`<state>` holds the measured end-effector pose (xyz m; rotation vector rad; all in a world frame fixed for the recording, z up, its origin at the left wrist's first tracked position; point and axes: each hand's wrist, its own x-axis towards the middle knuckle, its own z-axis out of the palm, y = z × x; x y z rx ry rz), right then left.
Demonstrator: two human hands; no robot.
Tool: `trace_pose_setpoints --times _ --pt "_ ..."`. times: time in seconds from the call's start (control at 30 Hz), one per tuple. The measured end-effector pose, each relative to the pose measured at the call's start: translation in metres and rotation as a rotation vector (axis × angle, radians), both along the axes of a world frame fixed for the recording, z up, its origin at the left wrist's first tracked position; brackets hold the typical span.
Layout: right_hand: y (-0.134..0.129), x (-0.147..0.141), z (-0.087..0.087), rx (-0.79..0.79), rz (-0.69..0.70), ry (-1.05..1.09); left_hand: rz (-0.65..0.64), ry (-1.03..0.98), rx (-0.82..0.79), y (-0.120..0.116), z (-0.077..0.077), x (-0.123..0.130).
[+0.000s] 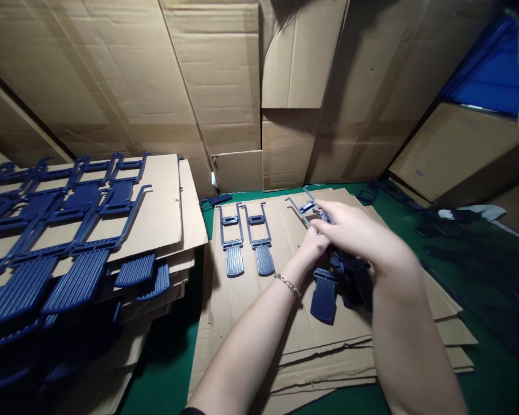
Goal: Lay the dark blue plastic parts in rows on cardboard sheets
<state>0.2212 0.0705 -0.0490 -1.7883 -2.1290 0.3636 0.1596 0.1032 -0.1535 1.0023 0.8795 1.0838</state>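
Observation:
Above the right half of a cardboard stack [285, 323], a dark blue plastic frame [300, 214] with two hooked arms is in my hands. My left hand [315, 245], below a chain bracelet, has its fingers closed on its near part. My right hand [348, 227] reaches over from the right, fingers closed on the same piece and covering much of it. Two similar frames with ribbed paddles, a left one [234, 260] and a right one [263, 260], lie side by side on the cardboard. More dark blue parts [324, 297] lie in a heap beneath my wrists.
At left stands a taller stack of cardboard sheets [166, 213] layered with many blue frames [80, 282]. Cardboard panels [225, 75] close off the back. A cardboard box [454, 155] stands at right, and dark parts [471, 253] lie on the green surface [497, 369].

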Motion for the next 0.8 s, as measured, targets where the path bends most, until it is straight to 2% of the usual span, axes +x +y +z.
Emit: trace_pose_setpoints --times 0.1,0.17,0.23,0.37,0.43,0.53,0.63,0.7,0.8 --pt "0.017 0.047 0.0 -0.023 -0.244 -0.081 0.025 -0.159 0.038 0.001 0.0 -0.001" --pt "0.023 0.063 -0.004 -0.12 -0.303 -0.103 0.053 -0.267 0.04 0.002 -0.002 -0.002" --pt "0.027 0.067 -0.007 -0.211 -0.273 -0.106 0.083 -0.322 0.015 0.003 -0.004 -0.002" --pt "0.033 0.056 -0.012 -0.332 -0.179 -0.098 0.121 -0.341 -0.041 0.006 -0.005 -0.003" --pt "0.038 0.053 -0.017 -0.343 -0.155 -0.064 0.147 -0.353 -0.052 0.007 -0.004 -0.004" --pt "0.047 0.057 -0.028 -0.277 -0.19 0.008 0.151 -0.36 -0.046 0.008 -0.002 -0.005" --pt "0.053 0.063 -0.037 -0.404 -0.159 0.104 0.133 -0.371 -0.039 0.007 -0.002 -0.006" --pt "0.053 0.065 -0.037 -0.496 -0.112 0.145 0.146 -0.365 -0.033 0.007 -0.002 -0.006" --pt "0.046 0.064 -0.027 -0.426 -0.125 0.076 0.137 -0.316 -0.02 0.007 -0.003 -0.005"
